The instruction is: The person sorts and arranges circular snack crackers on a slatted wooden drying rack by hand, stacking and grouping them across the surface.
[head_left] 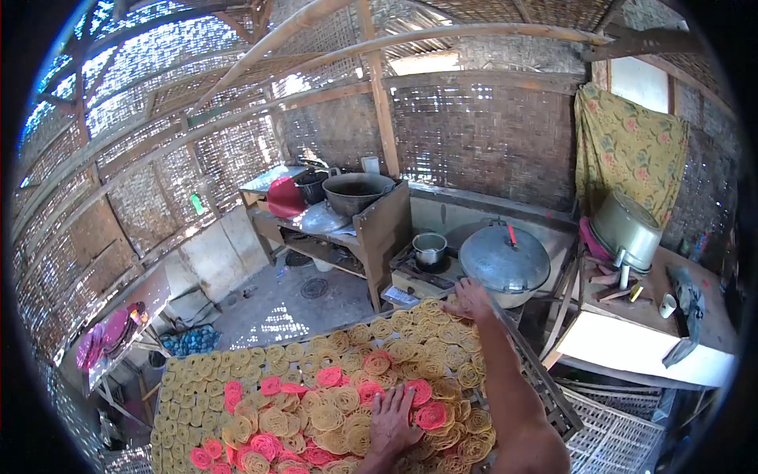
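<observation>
Yellow coiled cracker discs (324, 407) with pink ones (268, 446) among them cover a wide woven drying tray (545, 387). Some lie in rows on the left; others overlap in heaps in the middle and on the right. My left hand (395, 423) rests flat on the heap, fingers spread, touching pink and yellow discs. At the tray's far right corner is my right hand (471, 300), arm stretched out. Its thumb and fingers look apart and touch the discs at the edge; the fingertips are partly hidden.
Beyond the tray stand a large lidded pot (505, 261) and a small metal pot (430, 249) on a stove. A wooden shelf (383, 237) holds a big wok-like pot (355, 193). On the right, a table (632, 340) bears an overturned metal pot (628, 229).
</observation>
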Action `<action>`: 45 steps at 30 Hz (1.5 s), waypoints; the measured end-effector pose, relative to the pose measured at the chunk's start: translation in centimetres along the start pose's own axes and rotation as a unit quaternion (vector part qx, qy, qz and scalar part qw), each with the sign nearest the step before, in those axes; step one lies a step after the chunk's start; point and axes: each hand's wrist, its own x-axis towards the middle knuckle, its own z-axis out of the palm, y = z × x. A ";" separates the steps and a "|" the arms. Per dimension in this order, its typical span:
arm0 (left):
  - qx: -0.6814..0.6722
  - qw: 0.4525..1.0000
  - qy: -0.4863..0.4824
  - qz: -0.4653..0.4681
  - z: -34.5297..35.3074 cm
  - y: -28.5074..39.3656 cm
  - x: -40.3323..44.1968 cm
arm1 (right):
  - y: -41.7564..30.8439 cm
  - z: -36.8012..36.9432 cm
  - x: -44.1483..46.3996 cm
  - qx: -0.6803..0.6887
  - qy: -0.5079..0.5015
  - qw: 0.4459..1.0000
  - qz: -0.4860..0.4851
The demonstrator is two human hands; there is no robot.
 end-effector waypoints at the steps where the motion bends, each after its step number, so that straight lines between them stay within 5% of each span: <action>1: 0.007 1.000 0.002 0.003 0.2 0.1 0.1 | 0.2 0.1 -0.5 0.014 0.018 1.000 0.006; 12: 0.037 0.999 0.008 0.012 0.4 -0.2 0.0 | -3.0 1.0 -7.3 0.067 -0.009 0.997 0.049; 16: 0.037 0.999 -0.002 0.006 0.5 -0.3 0.1 | -4.1 -3.8 -9.5 0.304 -0.104 0.944 0.070; 17: 0.043 0.999 -0.003 0.009 0.5 -0.4 0.0 | -3.4 -2.6 -8.8 0.319 -0.040 0.944 0.076; 20: 0.042 0.999 0.004 0.011 1.0 -0.5 -0.1 | -1.6 -0.6 -5.8 0.296 0.144 0.940 0.089; 21: 0.040 0.999 0.009 0.012 1.0 -0.5 -0.2 | -1.3 -2.3 -5.3 0.249 0.058 0.960 0.117; 27: 0.040 0.999 0.004 0.018 0.6 -0.4 -0.1 | -4.6 2.8 -4.4 0.144 -0.041 0.987 0.063; 30: 0.031 0.999 0.005 0.015 0.3 -0.3 -0.1 | -6.1 3.4 -4.9 0.158 -0.032 0.982 0.097; 35: 0.023 1.000 0.007 0.012 0.2 -0.2 0.0 | -4.0 5.0 -6.3 0.153 0.073 0.985 -0.009; 41: 0.024 1.000 0.003 0.005 0.2 -0.2 0.0 | -7.1 -0.3 -10.5 0.039 -0.013 0.998 0.045; 44: 0.038 0.999 -0.006 0.004 0.2 -0.3 0.2 | -7.9 -7.9 -7.7 0.120 -0.304 0.941 0.084; 45: 0.041 0.999 -0.011 0.002 0.3 -0.3 0.1 | -7.9 -7.3 -7.4 0.116 -0.205 0.970 0.055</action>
